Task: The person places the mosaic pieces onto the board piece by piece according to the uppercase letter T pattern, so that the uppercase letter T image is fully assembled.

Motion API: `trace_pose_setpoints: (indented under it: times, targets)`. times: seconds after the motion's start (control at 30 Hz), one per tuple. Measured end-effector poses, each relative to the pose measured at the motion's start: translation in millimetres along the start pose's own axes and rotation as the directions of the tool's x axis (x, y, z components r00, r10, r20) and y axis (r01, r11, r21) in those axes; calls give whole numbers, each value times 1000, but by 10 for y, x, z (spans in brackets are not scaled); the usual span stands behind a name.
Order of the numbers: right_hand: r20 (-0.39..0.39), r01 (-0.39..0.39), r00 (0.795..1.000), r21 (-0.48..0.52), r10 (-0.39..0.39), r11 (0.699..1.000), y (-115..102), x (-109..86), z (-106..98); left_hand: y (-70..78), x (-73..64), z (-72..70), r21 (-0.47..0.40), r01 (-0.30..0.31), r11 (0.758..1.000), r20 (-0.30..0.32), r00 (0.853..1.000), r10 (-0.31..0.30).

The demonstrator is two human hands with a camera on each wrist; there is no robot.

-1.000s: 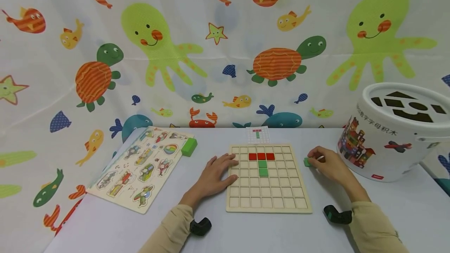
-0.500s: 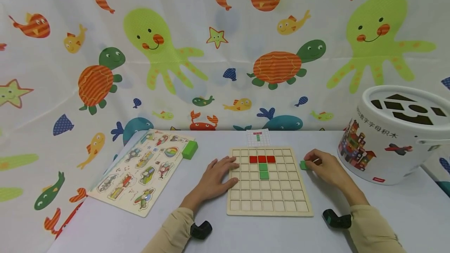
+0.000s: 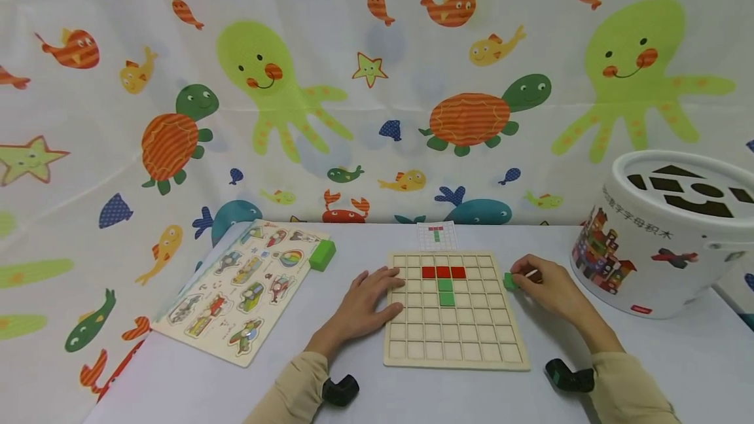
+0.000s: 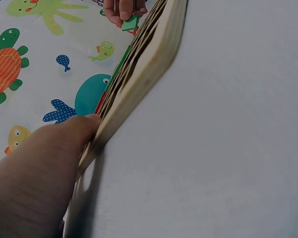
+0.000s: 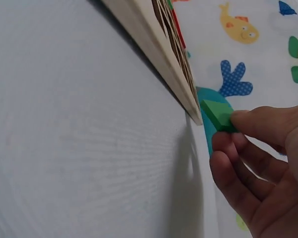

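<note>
A wooden grid board lies on the table in the head view. Three red tiles form a row near its top, and two green tiles run down from the middle one. My left hand rests against the board's left side, fingers spread over the edge; the left wrist view shows its thumb on the rim. Just beyond the right edge, my right hand pinches a square green tile between thumb and fingers, apart from the board.
Behind the board lies a small pattern card with a red and green T. A picture puzzle board is at left, with a green block at its corner. A white bucket with a slotted lid stands at right.
The right hand has brought the green tile leftward, closer to the board's right edge. The left hand has stayed on the board. The head view has tilted up slightly.
</note>
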State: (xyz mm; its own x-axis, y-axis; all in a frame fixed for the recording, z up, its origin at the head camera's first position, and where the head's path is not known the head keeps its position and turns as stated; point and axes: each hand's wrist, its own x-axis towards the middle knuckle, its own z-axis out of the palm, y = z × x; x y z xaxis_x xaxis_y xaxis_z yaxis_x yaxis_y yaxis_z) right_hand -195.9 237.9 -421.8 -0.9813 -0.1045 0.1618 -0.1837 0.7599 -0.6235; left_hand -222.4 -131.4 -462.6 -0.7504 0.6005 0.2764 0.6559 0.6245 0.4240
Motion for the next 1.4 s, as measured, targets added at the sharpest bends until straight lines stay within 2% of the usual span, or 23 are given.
trace_pose_setpoints:
  times: [0.3, 0.5, 1.0, 1.4]
  targets:
    - [40, 39, 998, 59, -41, 998, -85, -4, 56, 10, 10, 8, 12, 3, 1000, 8, 1000, -3]
    - [102, 64, 992, 107, -75, 992, -142, -8, 157, 4, -4, 33, 1, 6, 1000, 2, 1000, -6]
    - [166, 77, 981, 140, -100, 987, -345, -36, 323, 14, 7, 44, 6, 7, 1000, 2, 1000, -7]
    - [198, 149, 964, 161, -180, 976, -514, -69, 439, 6, -4, 24, 9, 12, 1000, -1, 1000, -12]
